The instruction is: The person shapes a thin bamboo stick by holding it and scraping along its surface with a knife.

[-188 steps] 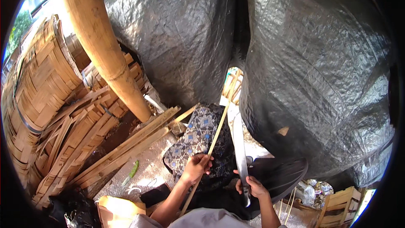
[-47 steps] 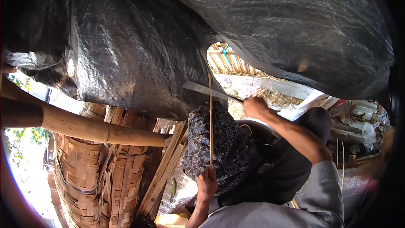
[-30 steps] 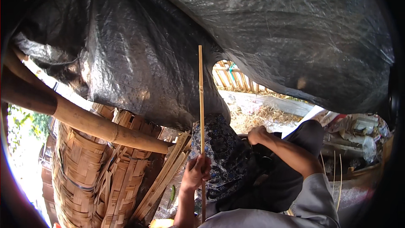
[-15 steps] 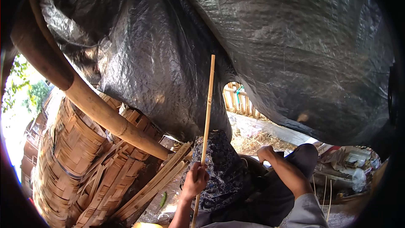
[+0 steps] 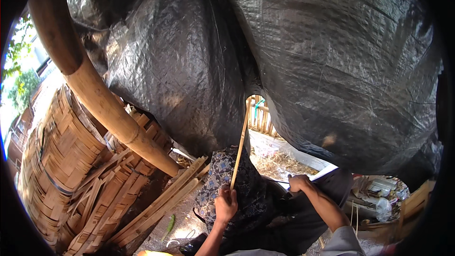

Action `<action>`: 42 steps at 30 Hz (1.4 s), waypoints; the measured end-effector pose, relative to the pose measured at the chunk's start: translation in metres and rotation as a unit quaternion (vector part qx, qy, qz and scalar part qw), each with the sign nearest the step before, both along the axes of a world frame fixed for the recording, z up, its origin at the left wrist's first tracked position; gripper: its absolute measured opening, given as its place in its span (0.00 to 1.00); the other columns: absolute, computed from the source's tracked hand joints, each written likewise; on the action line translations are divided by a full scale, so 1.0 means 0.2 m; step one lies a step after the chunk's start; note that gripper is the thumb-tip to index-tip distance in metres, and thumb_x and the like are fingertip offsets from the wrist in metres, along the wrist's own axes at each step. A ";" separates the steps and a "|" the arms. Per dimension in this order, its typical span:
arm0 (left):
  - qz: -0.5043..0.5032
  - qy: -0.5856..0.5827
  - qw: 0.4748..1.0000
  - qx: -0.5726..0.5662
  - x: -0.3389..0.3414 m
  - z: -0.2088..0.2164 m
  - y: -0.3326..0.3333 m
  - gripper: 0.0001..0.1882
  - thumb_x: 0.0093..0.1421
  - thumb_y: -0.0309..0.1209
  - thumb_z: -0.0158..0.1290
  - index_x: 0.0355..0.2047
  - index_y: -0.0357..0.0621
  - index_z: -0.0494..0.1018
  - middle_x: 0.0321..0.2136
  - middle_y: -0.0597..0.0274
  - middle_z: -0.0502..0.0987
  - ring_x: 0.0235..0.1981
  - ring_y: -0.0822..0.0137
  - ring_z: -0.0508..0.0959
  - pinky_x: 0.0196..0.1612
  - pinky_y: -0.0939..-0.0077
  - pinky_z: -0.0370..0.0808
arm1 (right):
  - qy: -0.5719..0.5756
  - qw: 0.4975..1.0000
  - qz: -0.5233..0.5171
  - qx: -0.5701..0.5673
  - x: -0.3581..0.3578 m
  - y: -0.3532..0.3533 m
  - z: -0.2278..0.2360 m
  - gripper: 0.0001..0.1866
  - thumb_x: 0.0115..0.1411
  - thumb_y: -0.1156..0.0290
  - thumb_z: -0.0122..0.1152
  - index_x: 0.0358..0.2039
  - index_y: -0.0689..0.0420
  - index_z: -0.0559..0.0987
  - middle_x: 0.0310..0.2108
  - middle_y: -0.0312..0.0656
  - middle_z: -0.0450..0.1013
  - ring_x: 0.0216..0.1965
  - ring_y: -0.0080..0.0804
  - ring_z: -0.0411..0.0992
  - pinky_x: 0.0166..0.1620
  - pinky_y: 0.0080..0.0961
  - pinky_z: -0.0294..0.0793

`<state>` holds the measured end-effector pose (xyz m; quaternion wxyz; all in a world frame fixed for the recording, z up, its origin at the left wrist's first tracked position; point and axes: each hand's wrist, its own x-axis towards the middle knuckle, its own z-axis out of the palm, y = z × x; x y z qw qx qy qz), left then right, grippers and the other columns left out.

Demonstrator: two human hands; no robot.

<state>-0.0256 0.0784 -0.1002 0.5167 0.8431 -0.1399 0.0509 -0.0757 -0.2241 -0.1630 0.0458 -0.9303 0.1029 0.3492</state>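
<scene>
My left hand [image 5: 226, 205] is closed round a thin, pale bamboo strip [image 5: 241, 144]. The strip rises from my fingers, tilting a little right, its upper part in front of the gap between dark plastic sheets. Below it, a dark blue patterned cloth [image 5: 220, 163] covers my left leg. To the right, my right hand [image 5: 299, 183] is closed over my dark-clothed right leg [image 5: 332, 187]. A small bright tip shows beside that fist; what it grips is too dark to name.
Black plastic sheeting [image 5: 341, 66] hangs ahead. A thick bamboo pole [image 5: 106, 102] slants down at left, in front of woven bamboo baskets [image 5: 61, 154]. Split bamboo slats [image 5: 161, 208] lie beside my left arm. Clutter with a clear plastic bag [image 5: 383, 208] sits at right.
The view has shifted. The bamboo strip has moved down and leans further right, and its lower length no longer shows beneath my left hand. My right fist stays near my right leg.
</scene>
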 end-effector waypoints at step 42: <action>-0.056 0.019 0.993 0.106 0.12 0.03 -0.21 0.09 0.58 0.24 0.42 0.22 0.36 0.67 0.18 0.46 0.73 0.23 0.46 0.76 0.24 0.62 0.71 | -0.378 0.871 0.056 0.307 0.17 0.25 0.24 0.28 0.56 0.45 0.53 0.35 0.62 0.70 0.14 0.53 0.69 0.18 0.53 0.71 0.20 0.42 0.68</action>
